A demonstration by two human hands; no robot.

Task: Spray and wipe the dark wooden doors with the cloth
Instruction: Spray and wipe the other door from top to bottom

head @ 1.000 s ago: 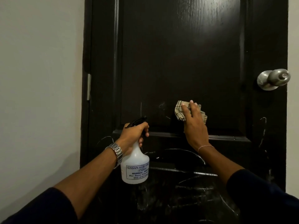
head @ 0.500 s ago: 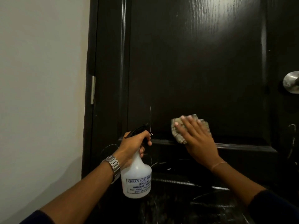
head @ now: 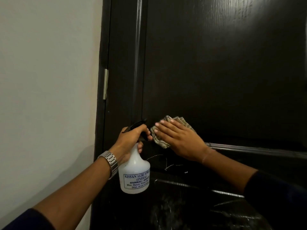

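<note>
Filling most of my view is a dark wooden door [head: 224, 72], its grain catching a soft glare near the top right. To its left, a pale wall [head: 46, 80] is taking up the whole left third, meeting the dark door frame [head: 102, 113] along a straight vertical edge. A metal hinge [head: 105, 83] is sitting on that edge at mid height.

I am holding my right hand [head: 179, 140] flat with straight fingers, pressing a folded checked cloth [head: 159, 138] against the door at the lower left corner of the upper panel, just above the horizontal moulding [head: 249, 148]. The cloth's edges are showing above and to the left of my fingers.

My left hand [head: 131, 138] is curling round the neck of a white spray bottle [head: 134, 173], with a finger on the trigger of its black nozzle, which is pointing at the door. The bottle is hanging upright, just beside the cloth, almost touching my right fingertips. A metal watch [head: 108, 161] is circling my left wrist.

Below the moulding, the lower door is carrying pale streaks [head: 167, 163]. Open panel is stretching up and rightward from the cloth.
</note>
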